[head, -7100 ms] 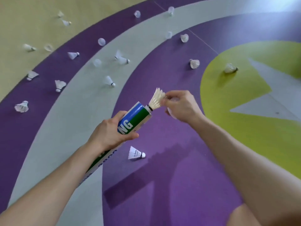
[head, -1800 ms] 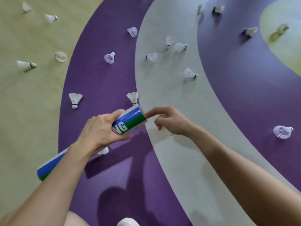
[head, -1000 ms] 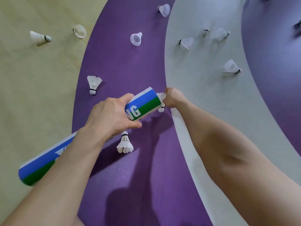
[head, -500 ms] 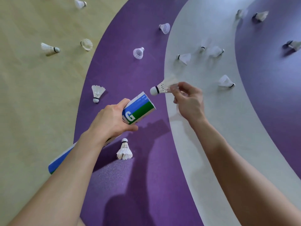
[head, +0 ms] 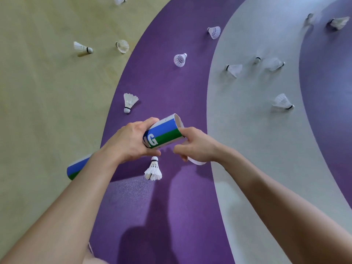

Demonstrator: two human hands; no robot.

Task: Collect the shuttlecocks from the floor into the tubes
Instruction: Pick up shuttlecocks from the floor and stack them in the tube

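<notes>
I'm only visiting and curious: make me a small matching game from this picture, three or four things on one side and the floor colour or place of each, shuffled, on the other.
Things:
1. tube
2. mesh shuttlecock
3. shuttlecock with black band
4. shuttlecock by the grey band's right edge

Places:
A. on the yellow floor
B. on the grey band
C. held in the left hand
D. on the purple band

Pairs: 1-C, 2-D, 3-A, 4-B
</notes>
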